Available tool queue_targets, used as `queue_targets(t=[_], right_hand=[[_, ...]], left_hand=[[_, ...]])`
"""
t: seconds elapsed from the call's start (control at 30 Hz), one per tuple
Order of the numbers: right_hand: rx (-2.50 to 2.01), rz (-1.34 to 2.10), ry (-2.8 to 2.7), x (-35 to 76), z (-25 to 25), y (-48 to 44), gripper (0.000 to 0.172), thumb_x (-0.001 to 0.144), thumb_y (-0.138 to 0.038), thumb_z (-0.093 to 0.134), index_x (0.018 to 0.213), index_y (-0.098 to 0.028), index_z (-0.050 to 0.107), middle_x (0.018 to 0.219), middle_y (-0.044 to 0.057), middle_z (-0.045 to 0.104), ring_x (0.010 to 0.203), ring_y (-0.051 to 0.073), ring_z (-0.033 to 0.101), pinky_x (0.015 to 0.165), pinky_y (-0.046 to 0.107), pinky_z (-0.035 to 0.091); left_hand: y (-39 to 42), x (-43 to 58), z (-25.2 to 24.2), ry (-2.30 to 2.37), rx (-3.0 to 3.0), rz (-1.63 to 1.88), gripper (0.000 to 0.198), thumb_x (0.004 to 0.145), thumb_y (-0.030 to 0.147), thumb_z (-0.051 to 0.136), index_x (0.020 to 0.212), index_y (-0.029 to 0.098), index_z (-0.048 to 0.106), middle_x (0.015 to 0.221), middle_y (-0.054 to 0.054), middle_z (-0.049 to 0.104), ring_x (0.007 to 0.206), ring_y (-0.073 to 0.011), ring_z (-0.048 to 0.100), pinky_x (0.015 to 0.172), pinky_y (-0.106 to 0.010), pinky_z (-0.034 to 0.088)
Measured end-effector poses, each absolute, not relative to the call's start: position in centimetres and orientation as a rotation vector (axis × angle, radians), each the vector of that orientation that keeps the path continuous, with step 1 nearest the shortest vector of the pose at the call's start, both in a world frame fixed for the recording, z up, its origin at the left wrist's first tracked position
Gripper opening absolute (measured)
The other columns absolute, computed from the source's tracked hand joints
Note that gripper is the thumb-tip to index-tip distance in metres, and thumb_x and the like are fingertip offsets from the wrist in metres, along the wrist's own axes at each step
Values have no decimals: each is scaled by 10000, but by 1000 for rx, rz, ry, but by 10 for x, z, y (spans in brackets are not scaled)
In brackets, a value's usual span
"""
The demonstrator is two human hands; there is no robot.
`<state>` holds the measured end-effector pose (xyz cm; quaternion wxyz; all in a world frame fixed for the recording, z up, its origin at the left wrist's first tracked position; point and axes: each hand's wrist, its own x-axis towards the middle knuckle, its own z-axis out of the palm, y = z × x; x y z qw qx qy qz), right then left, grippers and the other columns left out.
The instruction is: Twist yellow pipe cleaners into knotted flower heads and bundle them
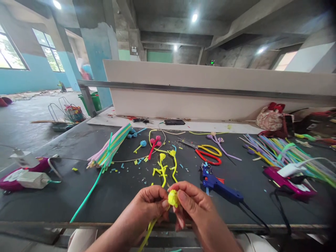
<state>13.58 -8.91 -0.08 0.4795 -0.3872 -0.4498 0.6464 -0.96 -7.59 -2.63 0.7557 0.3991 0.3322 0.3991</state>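
Observation:
My left hand and my right hand meet over the near edge of a dark table. Together they pinch a small yellow rolled bud at the top of a yellow-green foam strip that hangs down below my left hand. Just beyond my fingers lie finished yellow foam flowers. A blue glue gun lies to the right of my right hand, and red and yellow scissors lie behind it.
Bundles of coloured foam strips lie at left and right. A pink flower, blue flowers, a purple one and small scraps dot the middle. Magenta glue guns, a phone, a bag and a white partition surround them.

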Motion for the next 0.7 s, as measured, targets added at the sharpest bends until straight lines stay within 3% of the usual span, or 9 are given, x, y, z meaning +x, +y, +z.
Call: queue_targets(t=[0.13,0.27,0.37,0.43,0.57,0.7], right_hand=[[-1115,1340,-1321,132,-2,-95,283,769,-459,625,849,-190,662,598,-21,530,405,68,434,384,203,408],[-1163,1015,-1591,134,-4,-96,237,762,-399,644,927,-240,702,793,37,591,600,139,548,504,245,466],[-1116,1163,-1450,137,-2,-93,380,742,-424,662,1087,-269,633,767,11,534,617,142,523,482,234,455],[-1077,1242,-1326,138,3,-88,419,736,-429,674,1116,-266,604,771,-1,506,608,125,502,477,219,444],[-922,1186,-1233,140,20,-70,270,796,-414,620,990,-231,666,827,14,504,624,113,488,508,224,442],[-809,1228,-1097,140,27,-46,267,856,-423,536,952,-224,685,733,3,475,617,120,457,514,238,442]], left_hand=[[-82,-2,-23,738,833,922,312,618,411,753,651,148,588,526,28,535,476,-85,472,495,-216,359],[-82,-1,-19,689,777,955,244,617,286,766,649,146,569,520,52,503,459,-53,408,482,-190,329],[-75,-3,-13,686,810,954,234,657,270,739,640,139,545,504,51,509,445,-40,389,465,-170,290],[-66,-2,-6,650,874,941,204,703,266,701,662,131,554,542,30,547,474,-50,438,495,-175,325],[-38,7,15,505,1034,903,120,753,223,626,726,112,587,612,-10,586,534,-104,547,573,-234,416],[-6,15,26,418,1132,914,122,777,238,584,762,118,593,643,-22,601,515,-120,547,541,-262,439]])
